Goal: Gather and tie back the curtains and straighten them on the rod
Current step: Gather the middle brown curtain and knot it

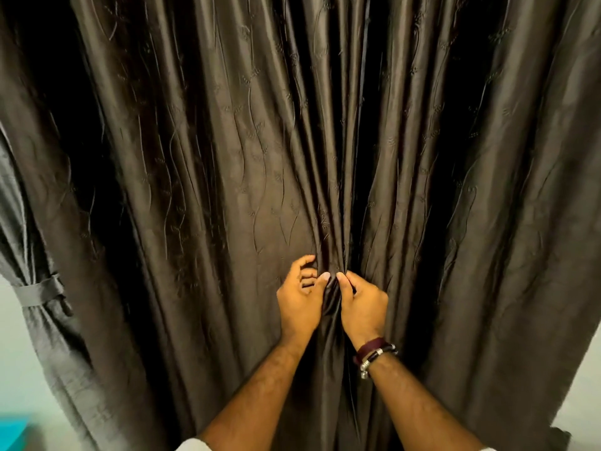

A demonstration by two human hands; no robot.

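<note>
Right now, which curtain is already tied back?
The grey curtain at the far left: a tieback band cinches it. The dark brown embroidered curtain hangs loose, its folds only pinched by the left hand and right hand.

A pale greenish-white wall (19, 369) showed at the lower left, beside the hanging fabric, and another pale strip of wall (582, 395) showed at the lower right. A blurred turquoise object (13, 432) sat in the bottom left corner, too indistinct to identify. The light was dim and warm, leaving deep shadows across most of the view.
</note>
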